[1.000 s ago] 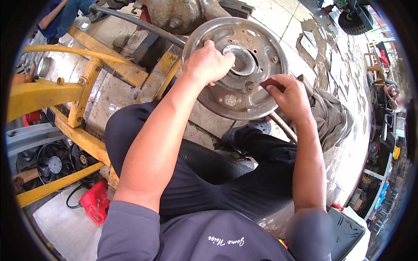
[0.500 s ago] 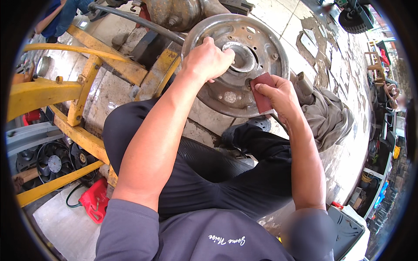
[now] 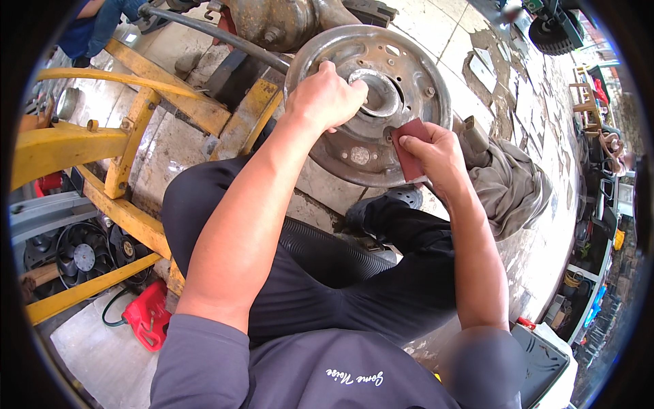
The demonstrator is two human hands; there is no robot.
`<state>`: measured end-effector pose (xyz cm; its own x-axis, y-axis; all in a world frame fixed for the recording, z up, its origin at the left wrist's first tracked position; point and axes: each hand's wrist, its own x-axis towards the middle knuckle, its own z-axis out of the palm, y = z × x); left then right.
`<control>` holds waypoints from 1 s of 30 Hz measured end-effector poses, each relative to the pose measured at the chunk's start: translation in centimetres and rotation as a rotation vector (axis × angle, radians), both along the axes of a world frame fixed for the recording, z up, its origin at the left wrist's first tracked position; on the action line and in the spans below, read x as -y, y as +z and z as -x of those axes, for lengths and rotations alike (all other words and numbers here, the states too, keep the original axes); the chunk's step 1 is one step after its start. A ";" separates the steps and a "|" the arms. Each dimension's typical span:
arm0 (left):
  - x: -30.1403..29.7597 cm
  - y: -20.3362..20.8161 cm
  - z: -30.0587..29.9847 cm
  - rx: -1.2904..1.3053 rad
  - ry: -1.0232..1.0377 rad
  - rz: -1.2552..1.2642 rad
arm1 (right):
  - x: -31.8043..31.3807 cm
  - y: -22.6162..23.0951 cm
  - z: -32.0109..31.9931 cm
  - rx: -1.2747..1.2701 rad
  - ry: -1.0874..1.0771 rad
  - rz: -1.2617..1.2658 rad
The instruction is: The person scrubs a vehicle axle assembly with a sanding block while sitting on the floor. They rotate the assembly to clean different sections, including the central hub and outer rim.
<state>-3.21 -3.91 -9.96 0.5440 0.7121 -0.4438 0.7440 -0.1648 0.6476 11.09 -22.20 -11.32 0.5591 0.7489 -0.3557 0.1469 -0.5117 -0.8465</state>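
A round, worn metal brake backing plate [image 3: 381,162] stands in front of me, with a raised hub ring [image 3: 390,82] at its middle. My left hand [image 3: 320,101] rests on its left part, fingers curled against the metal and thumb at the hub ring. What those fingers grip, if anything, is hidden beneath the hand. In my right hand [image 3: 441,155] is a reddish-brown piece of sandpaper [image 3: 409,160], pinched under the thumb. The sandpaper lies over the plate's lower right rim.
A rusty axle housing [image 3: 272,24] sits behind the plate. Yellow metal frames [image 3: 68,155] fill the left, near cooling fans [image 3: 83,256] and a red container [image 3: 147,317]. A grey cloth [image 3: 511,187] lies right of the plate, before broken tiles [image 3: 482,73]. Another person's jeans [image 3: 109,27] show far left.
My right hand and the sandpaper have shifted very slightly down along the plate's rim. The left hand stays nearly in place. The person at the far left has moved a little.
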 end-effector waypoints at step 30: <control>-0.3 -0.7 0.0 -0.025 0.007 -0.021 | -1.3 3.2 1.5 0.415 0.232 0.152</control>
